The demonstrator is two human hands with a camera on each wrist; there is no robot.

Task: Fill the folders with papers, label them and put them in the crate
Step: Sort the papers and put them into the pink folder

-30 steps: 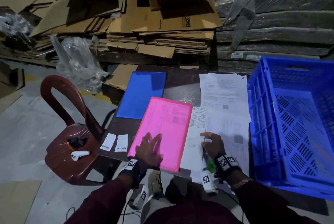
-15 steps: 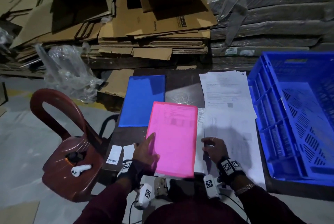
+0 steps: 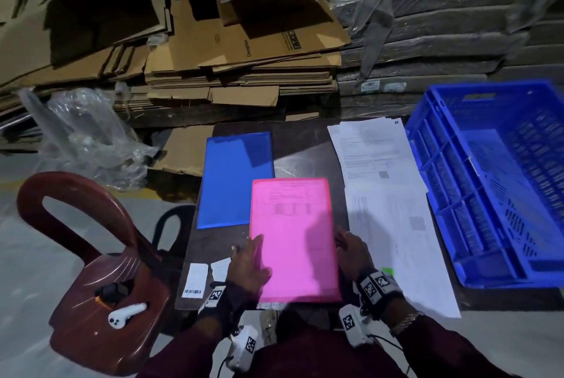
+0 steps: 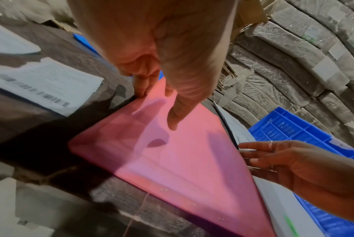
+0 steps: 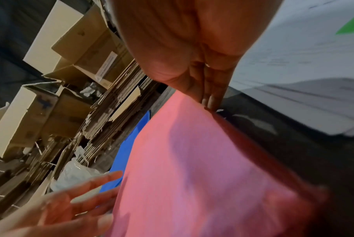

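A pink folder point(image 3: 294, 243) with a printed sheet showing through it lies straight on the dark table point(image 3: 302, 145). My left hand point(image 3: 248, 255) touches its left edge with straight fingers point(image 4: 139, 89), one finger stretched over the cover. On the right edge rests my right hand point(image 3: 349, 248), its fingers point(image 5: 210, 97) flat along the side. A blue folder point(image 3: 236, 179) lies behind it on the left. Loose printed papers point(image 3: 375, 158) are spread on the right, beside the blue crate point(image 3: 442, 194). Two white labels point(image 3: 195, 280) lie at the table's near left corner.
A brown plastic chair point(image 3: 76, 225) stands left of the table with a white controller point(image 3: 126, 315) on its seat. Flattened cardboard point(image 3: 238, 66), a clear plastic bag point(image 3: 88, 133) and wrapped bundles point(image 3: 442, 42) are stacked behind the table.
The pink folder has been turned from slanted to square on the table and slid off the papers. My right hand left the papers for the folder's right edge; my left shifted from the cover to its left edge.
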